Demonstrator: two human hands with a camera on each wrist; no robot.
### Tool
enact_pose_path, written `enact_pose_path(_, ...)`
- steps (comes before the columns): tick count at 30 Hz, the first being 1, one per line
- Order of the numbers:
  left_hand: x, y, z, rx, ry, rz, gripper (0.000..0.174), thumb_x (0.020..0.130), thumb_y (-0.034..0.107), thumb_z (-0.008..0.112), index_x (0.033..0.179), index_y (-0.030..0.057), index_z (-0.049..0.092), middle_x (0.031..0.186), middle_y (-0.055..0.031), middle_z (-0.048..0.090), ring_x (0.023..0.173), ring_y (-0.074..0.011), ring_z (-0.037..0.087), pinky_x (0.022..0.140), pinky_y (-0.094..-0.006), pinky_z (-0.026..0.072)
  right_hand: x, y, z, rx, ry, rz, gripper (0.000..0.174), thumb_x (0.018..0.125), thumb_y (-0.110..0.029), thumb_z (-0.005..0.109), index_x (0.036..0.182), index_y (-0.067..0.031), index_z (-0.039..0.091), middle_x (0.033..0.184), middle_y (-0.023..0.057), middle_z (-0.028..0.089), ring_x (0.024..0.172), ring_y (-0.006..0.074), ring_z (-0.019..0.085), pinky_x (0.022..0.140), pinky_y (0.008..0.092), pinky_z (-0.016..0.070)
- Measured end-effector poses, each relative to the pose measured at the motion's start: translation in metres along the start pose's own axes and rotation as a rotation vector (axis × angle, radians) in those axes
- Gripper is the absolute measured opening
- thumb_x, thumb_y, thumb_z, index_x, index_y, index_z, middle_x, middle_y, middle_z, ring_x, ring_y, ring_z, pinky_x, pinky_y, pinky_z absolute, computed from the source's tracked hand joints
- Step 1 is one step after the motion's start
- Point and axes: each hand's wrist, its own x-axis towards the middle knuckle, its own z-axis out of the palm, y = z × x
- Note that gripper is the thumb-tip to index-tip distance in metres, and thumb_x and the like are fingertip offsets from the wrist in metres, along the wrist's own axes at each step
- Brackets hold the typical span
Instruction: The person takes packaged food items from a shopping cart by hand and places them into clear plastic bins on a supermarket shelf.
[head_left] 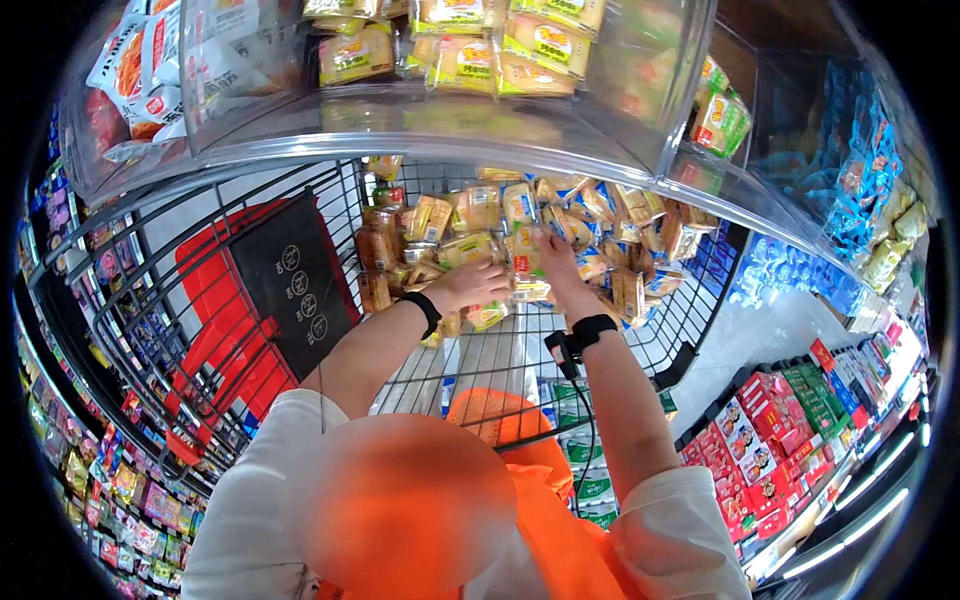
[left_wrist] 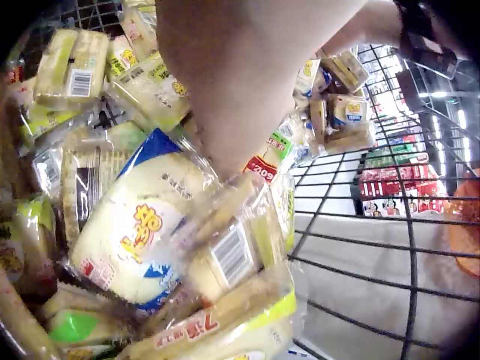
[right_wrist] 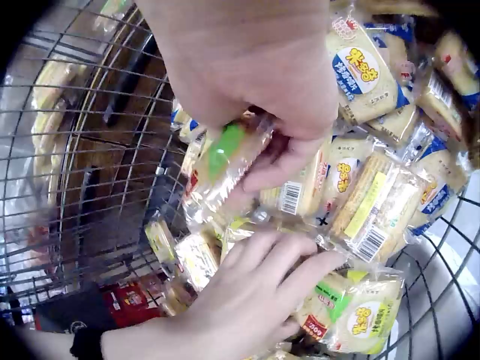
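Observation:
In the head view, both hands reach down into a wire shopping cart (head_left: 684, 362) heaped with wrapped bread packets (head_left: 620, 205). My right hand (right_wrist: 247, 75) grips a bread packet (right_wrist: 225, 169) with a green patch on its clear wrapper, thumb and fingers bent around it. Beside it, my left hand (right_wrist: 247, 292) rests on the heap, its fingers relaxed and spread over the packets. From the left wrist, a blue-and-white bread packet (left_wrist: 142, 221) lies close below that hand, and its fingertips are hidden.
Clear plastic shelf bins (head_left: 420, 148) with more packets overhang the cart's far side. A red child seat (head_left: 205, 335) with a black panel (head_left: 290, 285) stands at the cart's left. Red boxes (head_left: 770, 400) are stacked on the right. A cable (head_left: 592, 440) hangs from the right wrist.

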Motion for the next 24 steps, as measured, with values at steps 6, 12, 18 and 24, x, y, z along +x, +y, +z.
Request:
enact_pose_path(6,0.015,-0.031,-0.039,-0.366,-0.035,-0.325,0.029,0.062,0.021,0.067,0.087,0.0100,0.055,0.090,-0.0057,0.049,0.087,-0.0216,0.050,0.078,-0.0322,0.0403,-0.006,-0.011,-0.019,0.400,-0.070,-0.199,0.022,0.082,-0.012,0.056,0.101,-0.0023,0.051,0.090,0.0052,0.058,0.078,0.0119,0.054,0.066,0.0255,0.0435)
enact_pose_path(12,-0.009,-0.071,-0.069,-1.245,0.392,-1.175,0.040,0.073,0.031,0.066,0.097,0.0025,0.052,0.093,-0.0071,0.055,0.085,-0.0227,0.055,0.074,-0.0336,0.0448,0.004,-0.019,-0.031,0.636,-0.025,-0.153,0.012,0.084,-0.011,0.052,0.095,-0.0052,0.052,0.090,0.0028,0.056,0.087,0.0128,0.054,0.070,0.0265,0.0445)
enact_pose_path(18,-0.015,-0.082,-0.071,-2.228,0.849,-1.223,0.029,0.086,0.017,0.052,0.112,0.0054,0.047,0.107,-0.0056,0.053,0.101,-0.0157,0.051,0.087,-0.0294,0.0414,-0.016,-0.045,-0.004,0.394,-0.249,-0.306,0.021,0.081,-0.010,0.056,0.101,-0.0030,0.054,0.087,-0.0009,0.056,0.076,0.0069,0.050,0.067,0.0218,0.0414)
enact_pose_path(24,-0.021,-0.075,-0.030,-2.118,1.012,-1.289,0.024,0.085,0.016,0.053,0.107,0.0050,0.050,0.100,-0.0032,0.055,0.090,-0.0127,0.054,0.076,-0.0275,0.0448,-0.107,-0.116,-0.057,0.031,-0.562,-0.349,0.029,0.076,-0.007,0.061,0.104,-0.0016,0.053,0.089,-0.0003,0.057,0.081,0.0086,0.052,0.071,0.0236,0.0424)
